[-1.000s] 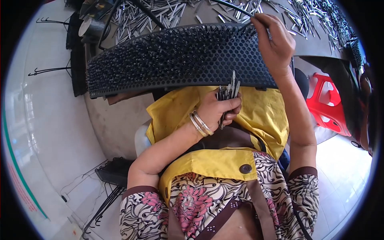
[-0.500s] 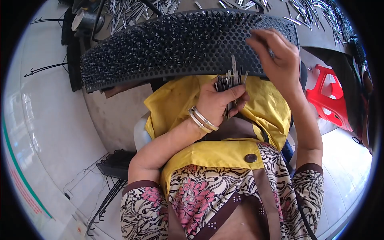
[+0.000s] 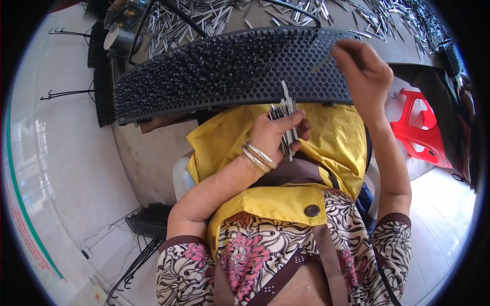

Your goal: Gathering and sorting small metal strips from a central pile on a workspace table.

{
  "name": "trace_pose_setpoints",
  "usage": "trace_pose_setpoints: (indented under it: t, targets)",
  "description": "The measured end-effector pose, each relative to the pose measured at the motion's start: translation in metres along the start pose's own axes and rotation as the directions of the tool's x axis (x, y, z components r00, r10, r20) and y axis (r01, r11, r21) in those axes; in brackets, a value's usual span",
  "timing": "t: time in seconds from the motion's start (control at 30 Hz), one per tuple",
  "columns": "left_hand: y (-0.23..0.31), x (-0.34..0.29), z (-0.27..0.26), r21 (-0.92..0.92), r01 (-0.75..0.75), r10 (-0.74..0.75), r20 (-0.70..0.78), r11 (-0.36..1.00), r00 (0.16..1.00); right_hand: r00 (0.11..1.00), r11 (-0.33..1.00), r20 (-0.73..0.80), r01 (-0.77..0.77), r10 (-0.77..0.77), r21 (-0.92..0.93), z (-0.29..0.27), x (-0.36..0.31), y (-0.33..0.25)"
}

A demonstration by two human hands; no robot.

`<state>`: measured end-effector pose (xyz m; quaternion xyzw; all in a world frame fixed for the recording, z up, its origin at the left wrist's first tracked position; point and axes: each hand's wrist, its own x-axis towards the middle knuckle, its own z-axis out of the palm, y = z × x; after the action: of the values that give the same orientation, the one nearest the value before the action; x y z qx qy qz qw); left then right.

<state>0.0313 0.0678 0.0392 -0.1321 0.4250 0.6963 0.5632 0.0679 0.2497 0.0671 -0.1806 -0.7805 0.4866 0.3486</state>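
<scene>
Probably light, stiff and slippery, thin silvery metal strips (image 3: pixel 286 94) fill the gripping left hand (image 3: pixel 269 133); the right hand (image 3: pixel 365 76) pinches one blurred strip (image 3: pixel 321 64), likely best held endwise

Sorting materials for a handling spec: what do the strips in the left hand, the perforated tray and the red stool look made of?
Strips in the left hand: likely metal, silvery, semi-glossy; thin, with bright glints.
Perforated tray: dark, dullish; regular holes suggest moulded plastic, but coated metal is possible.
Red stool: probably smooth moulded plastic; one solid colour, rounded cut-outs.
</scene>
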Motion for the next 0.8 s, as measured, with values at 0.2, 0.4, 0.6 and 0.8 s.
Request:
trace_pose_setpoints:
  t: [0.2,0.4,0.6,0.8]
  targets:
    - [-0.004,-0.002,0.002,-0.043,-0.042,0.041,-0.02,0.998,0.999,0.884,0.866,-0.051,0.443,-0.465,-0.233,0.026,0.034,0.018]
    - [-0.004,-0.005,0.0,-0.034,-0.045,0.044,-0.015,0.998,0.999,0.733,0.706,0.175,0.68,-0.657,-0.197,0.042,0.043,0.033]
    - [-0.001,-0.005,0.003,0.001,-0.064,0.064,-0.01,0.998,0.998,0.698,0.611,0.496,0.706,-0.516,-0.357,0.04,0.034,0.039]
    - [0.003,-0.002,0.007,0.011,-0.06,0.06,0.003,0.998,0.998,0.925,0.991,0.374,0.102,-0.063,-0.086,0.018,-0.004,0.003]
